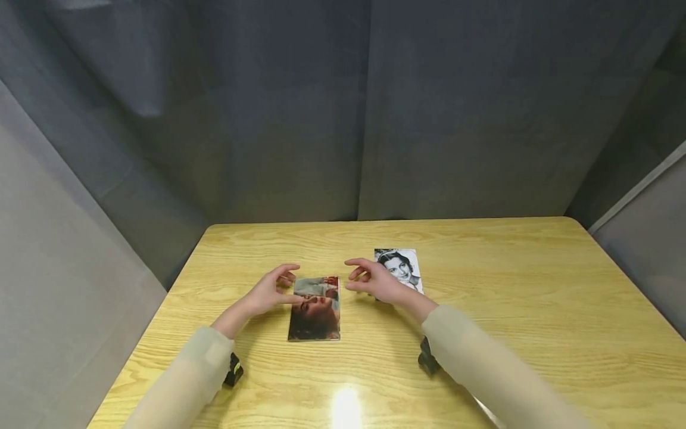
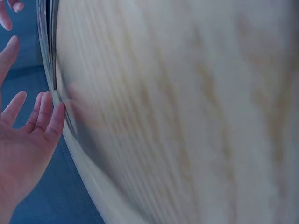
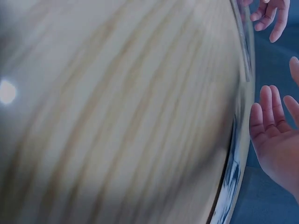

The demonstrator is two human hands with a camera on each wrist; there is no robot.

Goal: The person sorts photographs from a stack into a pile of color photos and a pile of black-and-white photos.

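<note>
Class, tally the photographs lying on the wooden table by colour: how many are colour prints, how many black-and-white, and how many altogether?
Colour photograph: 1
Black-and-white photograph: 1
Total: 2

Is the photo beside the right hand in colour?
No, the photo is black and white; head view.

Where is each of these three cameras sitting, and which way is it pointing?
Head: worn on the head, looking forward and down at the wooden table, a colour photo and a black-and-white photo; both sleeved arms, the left hand and the right hand show.
Left wrist: close over blurred table wood; the left hand's open palm shows.
Right wrist: likewise; the right hand's open fingers show.
Both wrist views share the blurred table.
</note>
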